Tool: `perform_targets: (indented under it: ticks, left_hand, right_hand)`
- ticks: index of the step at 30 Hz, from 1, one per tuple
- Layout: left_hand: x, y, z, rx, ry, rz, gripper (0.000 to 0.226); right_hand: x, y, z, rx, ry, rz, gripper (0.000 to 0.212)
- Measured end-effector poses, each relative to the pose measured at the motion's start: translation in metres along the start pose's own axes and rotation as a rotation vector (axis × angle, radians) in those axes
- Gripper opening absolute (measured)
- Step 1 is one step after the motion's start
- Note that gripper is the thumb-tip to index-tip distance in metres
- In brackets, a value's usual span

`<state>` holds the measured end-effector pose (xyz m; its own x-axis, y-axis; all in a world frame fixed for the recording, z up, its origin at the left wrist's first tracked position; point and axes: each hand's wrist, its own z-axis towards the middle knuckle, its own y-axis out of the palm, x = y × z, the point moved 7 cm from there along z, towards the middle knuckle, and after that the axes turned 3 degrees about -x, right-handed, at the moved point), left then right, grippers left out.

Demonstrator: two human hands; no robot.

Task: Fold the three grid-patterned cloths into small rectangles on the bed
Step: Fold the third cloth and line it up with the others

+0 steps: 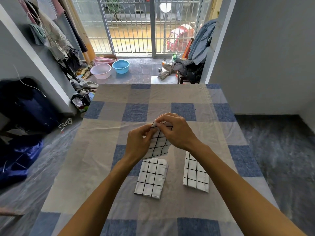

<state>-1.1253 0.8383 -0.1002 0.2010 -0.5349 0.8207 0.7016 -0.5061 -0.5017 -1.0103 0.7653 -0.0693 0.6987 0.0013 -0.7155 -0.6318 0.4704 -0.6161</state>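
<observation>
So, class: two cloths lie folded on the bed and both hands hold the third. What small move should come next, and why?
Probably lower the third cloth onto the bed and press it flat. The left hand and right hand pinch its top edge in the air, while two folded cloths already lie flat.

You face soft daylight from the barred window [134, 26]; shadows on the bed [170, 97] stay faint, wide-angle bending at the edges

Three cloths [157, 143] [150, 178] [196, 174] (two basins [100, 71] [120, 66]).
</observation>
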Motion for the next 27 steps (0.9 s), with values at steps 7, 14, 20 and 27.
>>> perform_targets:
  ticks: [7,14,20,27]
  left_hand:
    - [-0.005,-0.007,-0.001,0.055,-0.097,-0.117,0.013]
    - [-0.014,-0.022,0.002,0.143,-0.274,-0.500,0.013]
    - [-0.010,-0.023,0.002,0.107,-0.296,-0.634,0.017]
    - [-0.009,-0.026,-0.002,0.080,-0.321,-0.715,0.020]
  right_hand:
    - [0.003,-0.012,-0.002,0.158,0.024,-0.044,0.031]
    - [0.046,-0.010,-0.015,0.037,0.441,0.322,0.066]
    - [0.042,0.007,-0.010,-0.097,0.492,0.459,0.083]
    - [0.035,0.019,-0.009,-0.197,0.485,0.655,0.033]
